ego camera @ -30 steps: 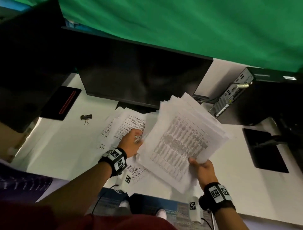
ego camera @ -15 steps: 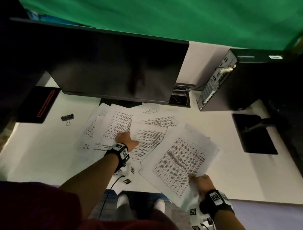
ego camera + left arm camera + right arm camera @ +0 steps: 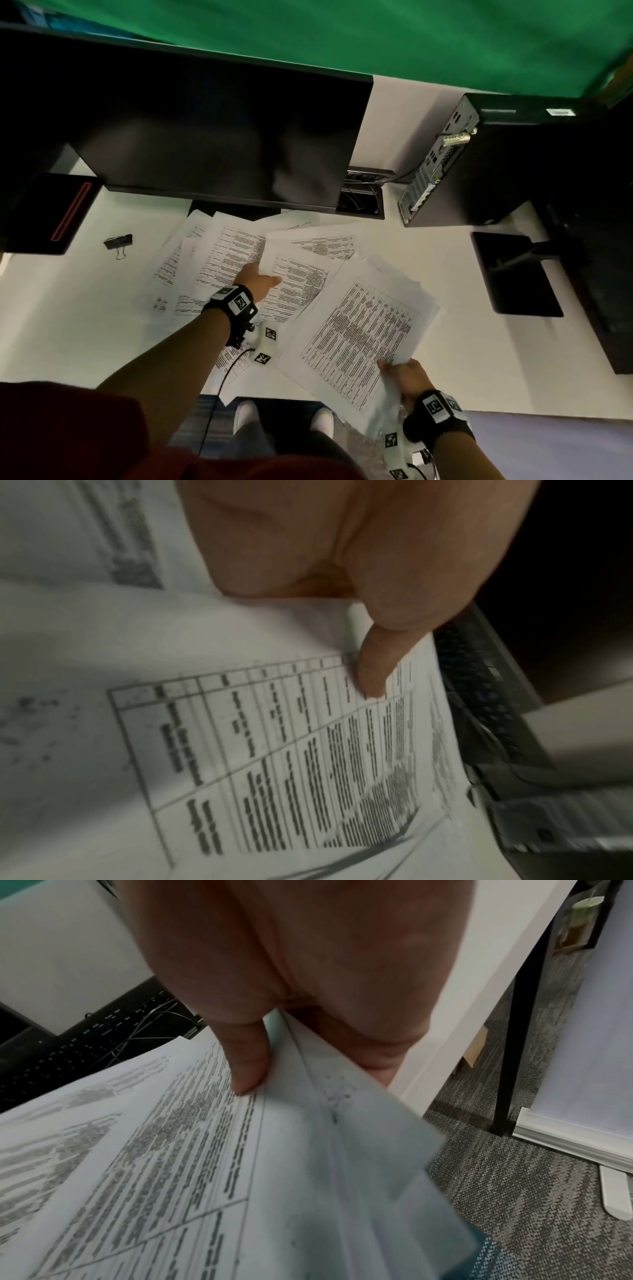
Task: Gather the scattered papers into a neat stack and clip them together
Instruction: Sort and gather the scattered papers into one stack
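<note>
**Gathering Loose Sheets: Grip Status**

Head view: white bench under a dark monitor. Loose papers lie fanned across it; the binder clip sits well apart, to the left. My right hand pinches the gathered stack at its near corner.

Left wrist view: my left hand pinches one sheet's edge, thumb on top.

Right wrist view: thumb clamps thin, floppy sheets. Judgement: they slip easily; hold near edges.

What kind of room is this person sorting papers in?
Most likely an office workstation. A dark monitor stands on a white desk, a desktop computer tower sits to its right, and printed sheets lie spread out with a binder clip nearby.
</note>
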{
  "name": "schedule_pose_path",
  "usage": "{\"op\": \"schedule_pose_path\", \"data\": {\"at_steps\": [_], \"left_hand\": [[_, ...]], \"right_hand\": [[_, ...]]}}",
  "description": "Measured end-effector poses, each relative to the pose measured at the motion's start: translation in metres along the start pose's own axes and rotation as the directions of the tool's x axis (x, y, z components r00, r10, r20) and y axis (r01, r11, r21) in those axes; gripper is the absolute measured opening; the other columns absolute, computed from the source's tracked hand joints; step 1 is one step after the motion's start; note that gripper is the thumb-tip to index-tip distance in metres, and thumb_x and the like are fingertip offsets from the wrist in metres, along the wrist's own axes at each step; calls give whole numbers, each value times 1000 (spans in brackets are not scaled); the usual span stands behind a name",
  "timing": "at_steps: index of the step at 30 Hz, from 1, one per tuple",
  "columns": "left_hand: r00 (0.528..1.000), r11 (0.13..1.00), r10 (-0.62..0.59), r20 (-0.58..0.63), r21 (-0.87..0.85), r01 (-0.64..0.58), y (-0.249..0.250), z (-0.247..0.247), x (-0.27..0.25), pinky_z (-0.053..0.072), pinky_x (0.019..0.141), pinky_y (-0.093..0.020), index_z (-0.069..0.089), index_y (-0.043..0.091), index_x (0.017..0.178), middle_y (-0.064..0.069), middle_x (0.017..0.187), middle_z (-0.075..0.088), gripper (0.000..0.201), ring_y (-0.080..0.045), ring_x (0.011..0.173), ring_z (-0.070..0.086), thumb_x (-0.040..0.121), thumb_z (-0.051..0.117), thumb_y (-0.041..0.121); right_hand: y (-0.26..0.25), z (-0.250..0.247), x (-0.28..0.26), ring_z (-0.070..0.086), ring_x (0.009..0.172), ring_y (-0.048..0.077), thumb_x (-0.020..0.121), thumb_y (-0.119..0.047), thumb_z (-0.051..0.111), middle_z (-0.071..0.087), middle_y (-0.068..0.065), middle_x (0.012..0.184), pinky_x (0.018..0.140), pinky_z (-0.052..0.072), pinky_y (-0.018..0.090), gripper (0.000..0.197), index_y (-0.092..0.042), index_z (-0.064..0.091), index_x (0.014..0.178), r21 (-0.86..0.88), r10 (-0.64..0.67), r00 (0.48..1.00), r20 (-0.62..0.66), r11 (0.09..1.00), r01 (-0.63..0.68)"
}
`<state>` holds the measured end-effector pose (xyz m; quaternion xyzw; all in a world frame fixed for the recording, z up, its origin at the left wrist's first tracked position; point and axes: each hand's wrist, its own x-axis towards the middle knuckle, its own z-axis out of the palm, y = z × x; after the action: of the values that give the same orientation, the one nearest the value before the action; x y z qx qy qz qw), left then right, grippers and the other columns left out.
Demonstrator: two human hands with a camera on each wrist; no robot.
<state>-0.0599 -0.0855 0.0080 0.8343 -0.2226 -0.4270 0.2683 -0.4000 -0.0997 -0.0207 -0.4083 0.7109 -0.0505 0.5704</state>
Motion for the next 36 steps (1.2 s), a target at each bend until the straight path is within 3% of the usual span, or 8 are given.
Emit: {"op": "schedule_pose_path", "data": {"at_steps": [5, 9, 14, 17, 21, 25, 31, 36], "left_hand": [[928, 944, 306, -214, 195, -266, 24, -48, -37, 50, 95, -42, 54, 14, 131, -12, 126, 63, 38, -33, 115, 60, 94, 59, 22], [766, 792, 582, -274, 404, -458, 53, -103, -73, 53, 81, -37, 62, 21, 117, -6, 102, 71, 26, -29, 93, 66, 94, 59, 31], [714, 688, 615, -333, -216, -693, 74, -144, -112, 54, 87, -34, 68, 26, 110, 4, 107, 72, 25, -9, 99, 69, 89, 66, 13], [865, 590, 436, -250, -646, -484, 63, -132, -105, 58, 81, -36, 64, 14, 119, -7, 116, 71, 31, -20, 103, 70, 91, 60, 2], [999, 719, 52, -2, -694, -38, 11, -67, -82, 58, 73, -36, 69, 12, 103, -12, 103, 73, 19, -25, 87, 71, 84, 70, 6], [964, 798, -241, 112, -543, 263, -57, 0, -37, 51, 90, -58, 64, 3, 117, -19, 110, 69, 49, -40, 99, 67, 71, 74, 16], [954, 838, -277, 115, -456, 298, -91, 63, -2, 55, 80, -60, 42, 9, 123, -21, 115, 61, 65, -39, 98, 64, 61, 64, 13], [877, 879, -272, 397, -269, 394, -35, 63, -86, 57, 76, -39, 35, 12, 122, -14, 114, 62, 51, -34, 96, 68, 83, 68, 5]], "right_hand": [[-1, -3, 1, 64, 65, 29, 85, -14, 74, 69, 15, 76, 59, 56, 44, 18, 1, 65, 87, -20, 3, 1000, 30, 1000, -3], [-1, -2, 7, 69, 76, 35, 82, -14, 75, 73, 20, 84, 77, 57, 60, 24, 4, 65, 94, -23, -15, 998, 55, 1000, 16], [-9, 8, -2, 69, 84, 37, 80, -5, 72, 74, 19, 92, 83, 58, 55, 18, -3, 66, 97, 56, -39, 998, 54, 998, 36], [-9, 15, -10, 65, 74, 31, 80, -8, 68, 71, 16, 85, 70, 59, 43, 14, -6, 65, 94, 74, -92, 995, 25, 993, 90], [-5, 18, -13, 68, 76, 31, 84, -14, 68, 73, 13, 86, 75, 58, 42, 19, -8, 66, 102, 134, -98, 995, -6, 986, 98], [-1, 19, -10, 73, 91, 33, 85, -25, 73, 77, 11, 101, 88, 57, 47, 31, -10, 68, 112, 303, -57, 998, 29, 952, 46], [-3, 20, -14, 60, 109, 18, 82, -64, 62, 61, -4, 127, 102, 40, 42, 70, -21, 54, 136, 409, -53, 995, 82, 913, 15], [1, 24, -9, 70, 99, 25, 75, -50, 80, 72, 0, 115, 93, 55, 45, 62, -19, 63, 126, 242, -109, 994, -13, 964, 109]]}}
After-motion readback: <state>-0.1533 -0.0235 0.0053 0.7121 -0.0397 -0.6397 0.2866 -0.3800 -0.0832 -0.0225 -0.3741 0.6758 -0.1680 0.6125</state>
